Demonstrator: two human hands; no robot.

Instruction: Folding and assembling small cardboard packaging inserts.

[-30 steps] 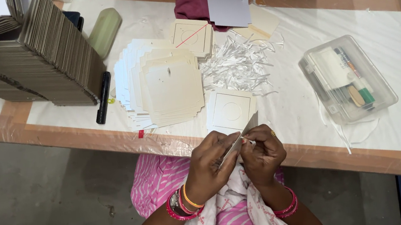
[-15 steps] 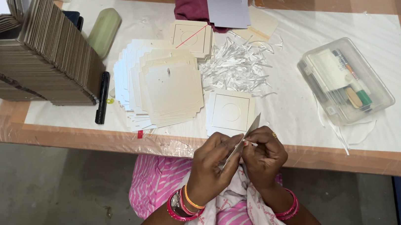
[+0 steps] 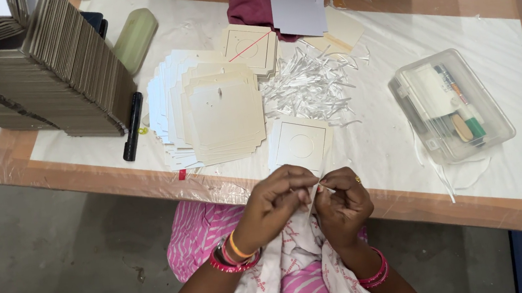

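Two hands pinching a thin white strip at the table's near edge

The left hand and the right hand are meeting fingertip to fingertip just below the table, both closing on a thin white strip between them. Just beyond them a cream card with a circle is lying flat, beside a fanned stack of cream cards and a heap of white strips. A clear plastic box is sitting to the right; tall cardboard stacks and a black marker are lying to the left.
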